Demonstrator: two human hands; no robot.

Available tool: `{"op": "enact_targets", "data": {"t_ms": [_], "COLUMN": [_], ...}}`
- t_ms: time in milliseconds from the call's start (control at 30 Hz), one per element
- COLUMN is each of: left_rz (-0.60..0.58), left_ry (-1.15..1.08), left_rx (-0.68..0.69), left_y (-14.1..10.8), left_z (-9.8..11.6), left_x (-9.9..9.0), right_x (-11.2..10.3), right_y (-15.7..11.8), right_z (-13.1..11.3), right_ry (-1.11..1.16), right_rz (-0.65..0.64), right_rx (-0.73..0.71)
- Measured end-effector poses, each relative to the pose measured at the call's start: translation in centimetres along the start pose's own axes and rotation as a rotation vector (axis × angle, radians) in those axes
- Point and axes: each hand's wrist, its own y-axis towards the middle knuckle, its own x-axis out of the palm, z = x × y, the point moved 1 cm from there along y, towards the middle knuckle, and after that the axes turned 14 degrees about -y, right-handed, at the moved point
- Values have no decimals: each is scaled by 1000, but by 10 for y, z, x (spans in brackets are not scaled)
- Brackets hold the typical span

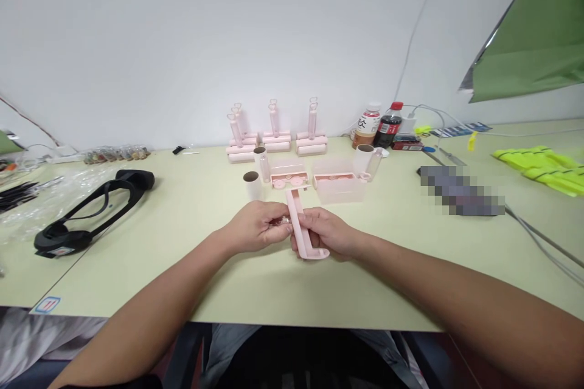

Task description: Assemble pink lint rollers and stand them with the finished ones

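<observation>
My right hand (pixel 329 232) is closed around a pale pink plastic lint roller frame (pixel 297 228), a long channel with a bent lip at its lower end. It is held tilted above the table. My left hand (pixel 259 228) is just to its left, thumb and fingers pinched together at the frame's side. A small shiny bit shows between those fingers, too small to name. Beyond the hands lie a pink part with round pieces (pixel 289 182) and an open translucent pink case (pixel 340 189). White paper rolls (pixel 252 187) stand nearby, beside a clear pink handle (pixel 375 165).
Several pink lint rollers (pixel 311 144) with upright handles line the wall. Two drink bottles (pixel 387 127) stand back right, with a blurred-out dark object (pixel 460 189) nearer. A black headset strap (pixel 95 213) lies left; yellow-green fabric (pixel 542 164) lies far right.
</observation>
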Motion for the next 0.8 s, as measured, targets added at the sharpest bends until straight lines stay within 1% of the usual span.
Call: {"op": "enact_targets", "data": {"t_ms": [200,333,433,500,567,600,667,733,800], "left_rz": [62,107,194,284,335,330,271,179,103], "left_ry": [-25,-59,-197,-335,-448,-475,-456,-382,-311], "left_rx": [7,-49,-105,-118,-97,-81,-62,-69,-103], "left_y": [1,2,1,0,-1,-2,-2,-3,-3], "left_z": [4,-5,-14,-17,-17,-16,-14,-13,-12], "left_x": [0,-1,-4,-8,-11,-12,-15,-17,-18], "right_x": [-1,2,1,-4,-11,-14,-18,-20,-21], "right_y": [0,-7,-8,-6,-3,-2,-2,-3,-5], "right_z": [-7,-15,-16,-15,-14,-15,-18,-22,-24], "right_ry": [-155,-221,-329,-424,-561,-666,-936,-1223,-1441], "right_rz": [77,135,155,209,280,316,346,333,321], "right_rx": [-127,-168,-218,-231,-240,-246,-235,-192,-162]}}
